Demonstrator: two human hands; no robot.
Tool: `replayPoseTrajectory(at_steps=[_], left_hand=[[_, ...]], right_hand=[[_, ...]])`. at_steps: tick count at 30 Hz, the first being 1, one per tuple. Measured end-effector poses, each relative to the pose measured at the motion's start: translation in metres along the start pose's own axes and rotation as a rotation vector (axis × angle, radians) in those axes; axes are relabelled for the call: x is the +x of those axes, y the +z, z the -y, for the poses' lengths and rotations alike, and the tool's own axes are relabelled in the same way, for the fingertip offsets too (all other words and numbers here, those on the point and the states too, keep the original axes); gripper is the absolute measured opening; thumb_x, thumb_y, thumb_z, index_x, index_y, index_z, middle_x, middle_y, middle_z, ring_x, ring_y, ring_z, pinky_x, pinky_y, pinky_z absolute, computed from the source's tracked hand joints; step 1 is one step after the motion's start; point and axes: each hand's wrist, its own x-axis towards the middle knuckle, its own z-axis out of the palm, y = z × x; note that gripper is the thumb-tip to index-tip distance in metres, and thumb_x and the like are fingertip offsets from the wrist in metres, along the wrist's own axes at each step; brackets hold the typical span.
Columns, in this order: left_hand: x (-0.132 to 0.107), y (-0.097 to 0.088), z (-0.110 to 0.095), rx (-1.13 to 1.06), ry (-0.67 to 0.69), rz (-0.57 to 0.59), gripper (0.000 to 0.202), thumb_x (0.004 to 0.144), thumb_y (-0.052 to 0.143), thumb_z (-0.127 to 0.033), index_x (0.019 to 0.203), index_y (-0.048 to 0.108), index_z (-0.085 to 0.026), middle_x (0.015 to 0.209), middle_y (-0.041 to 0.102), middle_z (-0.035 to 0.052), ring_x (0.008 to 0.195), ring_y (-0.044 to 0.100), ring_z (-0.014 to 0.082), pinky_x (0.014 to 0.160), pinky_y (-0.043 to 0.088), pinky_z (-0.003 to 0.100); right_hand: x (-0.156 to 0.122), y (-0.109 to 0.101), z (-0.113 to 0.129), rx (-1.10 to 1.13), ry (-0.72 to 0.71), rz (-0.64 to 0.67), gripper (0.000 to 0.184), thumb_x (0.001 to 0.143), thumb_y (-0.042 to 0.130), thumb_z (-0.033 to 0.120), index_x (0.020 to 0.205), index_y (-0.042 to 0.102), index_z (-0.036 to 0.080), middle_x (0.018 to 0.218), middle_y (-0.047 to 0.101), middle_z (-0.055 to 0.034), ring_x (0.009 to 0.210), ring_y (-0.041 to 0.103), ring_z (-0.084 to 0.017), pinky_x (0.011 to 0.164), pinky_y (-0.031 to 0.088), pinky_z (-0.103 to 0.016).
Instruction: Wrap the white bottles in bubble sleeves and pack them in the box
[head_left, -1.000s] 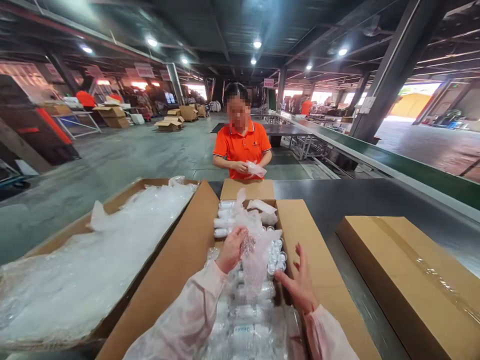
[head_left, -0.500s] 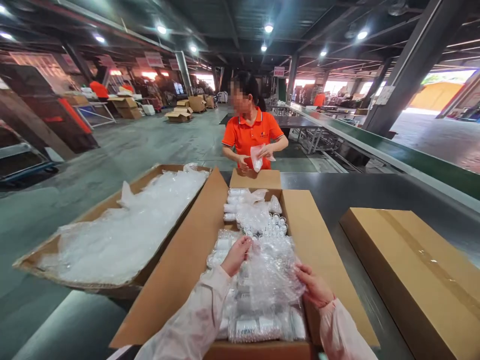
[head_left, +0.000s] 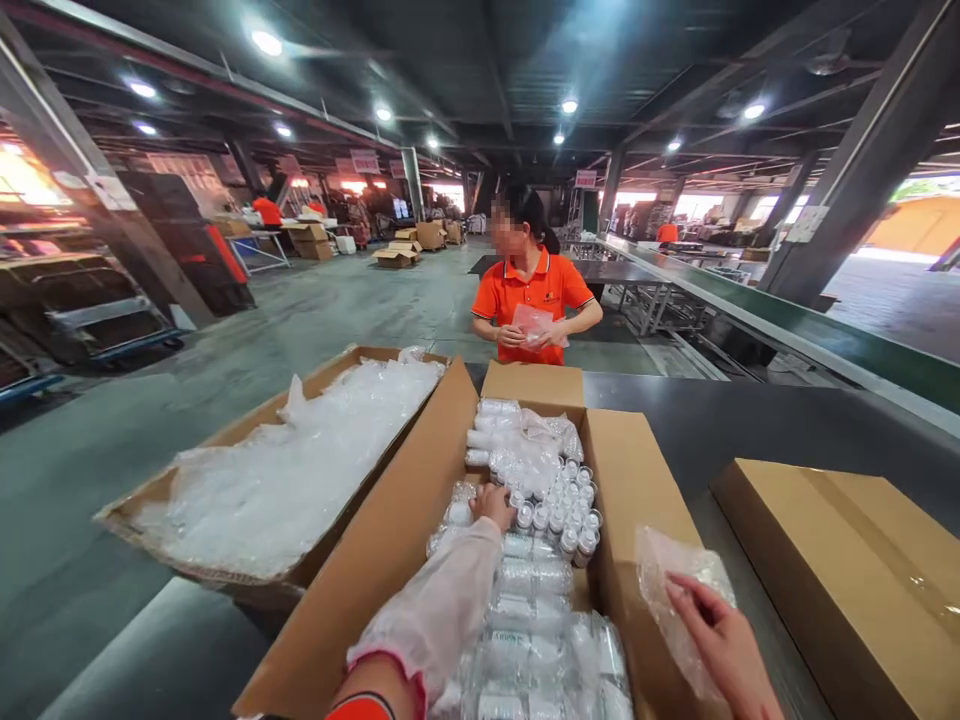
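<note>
Inside the open carton, my left hand reaches to the left edge of a cluster of upright white bottles. Its fingers are curled round a bottle there, mostly hidden by the hand. My right hand is over the carton's right flap, pinching a clear bubble-wrap bag between thumb and fingers. The bag looks flat. Nearer me in the carton lie rows of bubble-wrapped bottles. More wrapped bottles and loose bubble wrap are at its far end.
To the left stands a long carton full of bubble-wrap bags. A taped carton lies on the dark table at the right. Across the table, a person in an orange shirt holds a pinkish bag. Behind runs a green conveyor.
My right hand has carried the bubble-wrap bag right, out over the flap. My left hand has let go of it and moved forward to the upright bottles. The view has shifted left.
</note>
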Motion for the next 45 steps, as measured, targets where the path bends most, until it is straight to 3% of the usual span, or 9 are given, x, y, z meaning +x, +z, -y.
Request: replayPoseTrajectory(at_steps=[12,18,25,29,33,36,39,42,45], left_hand=[[-0.003,-0.007,-0.001,-0.055,0.092,0.085,0.03,0.066,0.064,-0.016,0.095,0.063,-0.023,0.093,0.056,0.0045,0.108,0.047,0.0261,0.088,0.036,0.034],[0.001,0.0,0.008,-0.207,0.098,0.066,0.036,0.058,0.067,-0.011,0.092,0.062,-0.021,0.101,0.058,0.007,0.112,0.044,0.0305,0.095,0.031,0.045],[-0.027,-0.025,-0.002,-0.667,0.196,-0.079,0.051,0.084,0.044,-0.046,0.126,0.032,-0.02,0.112,0.053,0.0106,0.103,0.053,0.0211,0.09,0.042,0.036],[-0.102,-0.024,-0.028,-0.896,0.327,0.395,0.067,0.084,0.038,-0.059,0.137,0.024,-0.021,0.094,0.059,0.007,0.059,0.054,0.0132,0.055,0.046,0.028],[-0.166,-0.002,-0.05,-0.574,0.561,0.803,0.047,0.081,0.053,-0.041,0.124,0.05,-0.021,0.111,0.06,0.0085,0.078,0.059,0.0173,0.074,0.047,0.032],[-0.172,0.014,-0.057,-0.371,0.351,0.842,0.032,0.071,0.062,-0.032,0.101,0.061,-0.02,0.101,0.064,0.0069,0.099,0.055,0.0261,0.092,0.039,0.041],[-0.16,0.021,-0.062,-0.421,0.094,1.046,0.023,0.071,0.055,-0.035,0.085,0.06,-0.018,0.071,0.06,0.0029,0.077,0.059,0.0233,0.076,0.045,0.039],[-0.156,0.024,-0.067,-0.985,-0.135,1.298,0.021,0.068,0.052,-0.031,0.081,0.058,-0.016,0.069,0.059,0.0017,0.062,0.057,0.0153,0.065,0.045,0.031],[-0.169,0.035,-0.071,-1.476,-0.205,1.277,0.018,0.058,0.063,-0.017,0.074,0.058,-0.012,0.073,0.061,0.0039,0.073,0.059,0.0149,0.072,0.043,0.028]], right_hand=[[-0.022,0.024,-0.033,-0.111,0.061,0.2,0.041,0.06,0.054,0.054,0.078,0.075,0.023,0.087,0.075,-0.0086,0.083,0.069,-0.032,0.075,0.054,-0.039],[-0.025,0.028,-0.055,-0.247,0.013,0.256,0.04,0.068,0.048,0.054,0.077,0.074,0.024,0.087,0.075,-0.007,0.084,0.068,-0.031,0.073,0.053,-0.037],[-0.043,0.029,-0.042,-0.245,-0.047,0.127,0.043,0.076,0.043,0.052,0.08,0.073,0.022,0.089,0.073,-0.0086,0.081,0.067,-0.027,0.075,0.052,-0.035],[-0.058,0.048,-0.03,-0.084,-0.076,0.127,0.047,0.079,0.045,0.057,0.082,0.073,0.021,0.085,0.073,-0.0085,0.079,0.066,-0.025,0.072,0.053,-0.034],[-0.07,0.062,-0.03,0.048,-0.04,0.016,0.059,0.079,0.042,0.066,0.088,0.072,0.016,0.088,0.073,-0.0118,0.082,0.067,-0.026,0.075,0.054,-0.036],[-0.079,0.061,-0.032,0.044,-0.097,-0.119,0.055,0.082,0.043,0.063,0.088,0.072,0.017,0.089,0.072,-0.0123,0.084,0.066,-0.026,0.077,0.054,-0.037],[-0.089,0.056,-0.029,0.017,-0.297,-0.07,0.041,0.087,0.046,0.051,0.093,0.072,0.02,0.083,0.07,-0.0091,0.077,0.066,-0.021,0.071,0.054,-0.031],[-0.096,0.054,-0.022,0.003,-0.421,-0.107,0.032,0.091,0.047,0.039,0.1,0.07,0.02,0.082,0.068,-0.0078,0.075,0.066,-0.019,0.067,0.054,-0.028],[-0.1,0.055,-0.014,-0.024,-0.543,-0.123,0.026,0.091,0.048,0.032,0.099,0.07,0.022,0.083,0.068,-0.0069,0.075,0.066,-0.018,0.066,0.054,-0.026]])
